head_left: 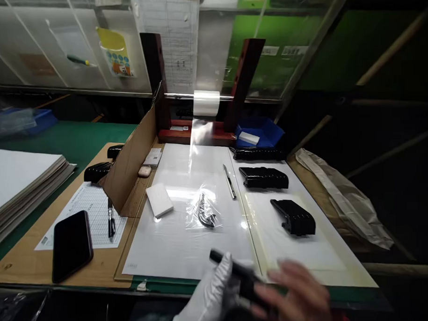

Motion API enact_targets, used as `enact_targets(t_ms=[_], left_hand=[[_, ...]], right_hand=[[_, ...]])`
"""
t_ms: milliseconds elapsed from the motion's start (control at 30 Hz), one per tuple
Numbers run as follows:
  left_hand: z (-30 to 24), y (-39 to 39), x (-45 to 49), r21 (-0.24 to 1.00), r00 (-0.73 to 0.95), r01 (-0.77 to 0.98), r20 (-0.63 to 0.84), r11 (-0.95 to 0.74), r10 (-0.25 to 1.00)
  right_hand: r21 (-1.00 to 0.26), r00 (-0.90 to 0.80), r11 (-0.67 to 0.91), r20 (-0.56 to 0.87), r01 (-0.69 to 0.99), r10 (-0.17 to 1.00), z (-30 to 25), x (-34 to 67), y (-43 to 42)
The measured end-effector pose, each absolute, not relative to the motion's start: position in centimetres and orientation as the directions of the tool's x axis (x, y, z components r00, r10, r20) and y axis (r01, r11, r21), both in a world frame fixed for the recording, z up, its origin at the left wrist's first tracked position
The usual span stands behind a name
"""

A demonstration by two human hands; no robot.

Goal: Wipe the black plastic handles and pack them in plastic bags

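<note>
Glare on white mat (181, 241), blurred bare hand (292, 291), dim edges.

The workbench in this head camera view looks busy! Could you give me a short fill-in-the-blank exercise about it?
The person's left hand wears a white ____.
The utility knife lies to the image's ____ of the clear plastic bag.
The roll of clear film sits on a metal ____.
Right of the knife lie ____ black ribbed parts.

Missing words: glove; right; rod; three.
</note>
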State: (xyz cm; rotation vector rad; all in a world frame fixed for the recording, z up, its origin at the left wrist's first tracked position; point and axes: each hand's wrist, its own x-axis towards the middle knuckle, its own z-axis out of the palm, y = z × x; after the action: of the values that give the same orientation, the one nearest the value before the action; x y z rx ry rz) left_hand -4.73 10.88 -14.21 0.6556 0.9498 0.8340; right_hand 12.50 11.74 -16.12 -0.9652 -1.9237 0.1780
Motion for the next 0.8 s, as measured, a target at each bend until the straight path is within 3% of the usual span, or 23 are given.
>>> enact_targets(t_ms=[33,67,133,200,267,333,400,533,700,800], left_hand=[[-14.0,11.3,-6.0,0.841,0.248,-0.288,-0.397,0.458,0.884],[-14.0,11.7,-7.3,0.911,0.162,-0.198,-0.335,0.363,0.928],[-14.8,12.6,-9.8,0.978,0.015,0.173,-0.122,0.117,0.992],[-16.4,13.6,-11.8,0.784,0.003,0.616,0.097,-0.078,0.995],[-18.2,14.3,-13.2,0.511,0.077,0.844,0.187,-0.164,0.979],[-19.7,14.7,-13.9,0.344,0.144,0.914,0.225,-0.216,0.964],[-20.7,14.7,-14.1,0.271,0.174,0.930,0.269,-0.247,0.947],[-21.1,14.7,-13.8,0.281,0.101,0.943,0.266,-0.177,0.959],[-20.3,15.3,-13.5,0.326,0.004,0.941,0.254,-0.089,0.967],[-19.6,16.0,-13.3,0.289,-0.007,0.956,0.181,-0.046,0.984]], right_hand=[[-0.457,-0.270,0.693,0.690,0.557,0.671,-14.0,11.8,14.9],[-0.507,-0.262,0.672,0.657,0.539,0.706,-12.2,10.9,18.3],[-0.672,-0.408,0.515,0.330,0.532,0.851,-9.6,8.9,24.8],[-0.694,-0.557,0.474,0.126,0.542,0.821,-9.0,6.8,30.3],[-0.704,-0.640,0.457,0.004,0.544,0.768,-9.9,4.8,34.3],[-0.719,-0.683,0.440,-0.065,0.537,0.727,-11.8,3.0,36.9],[-0.738,-0.708,0.421,-0.107,0.527,0.698,-13.9,1.6,38.5],[-0.752,-0.652,0.365,-0.113,0.549,0.750,-16.5,0.4,39.4],[-0.714,-0.252,0.253,0.110,0.653,0.962,-15.9,2.6,34.2],[-0.739,-0.243,0.260,0.134,0.622,0.961,-15.9,5.0,28.3]])
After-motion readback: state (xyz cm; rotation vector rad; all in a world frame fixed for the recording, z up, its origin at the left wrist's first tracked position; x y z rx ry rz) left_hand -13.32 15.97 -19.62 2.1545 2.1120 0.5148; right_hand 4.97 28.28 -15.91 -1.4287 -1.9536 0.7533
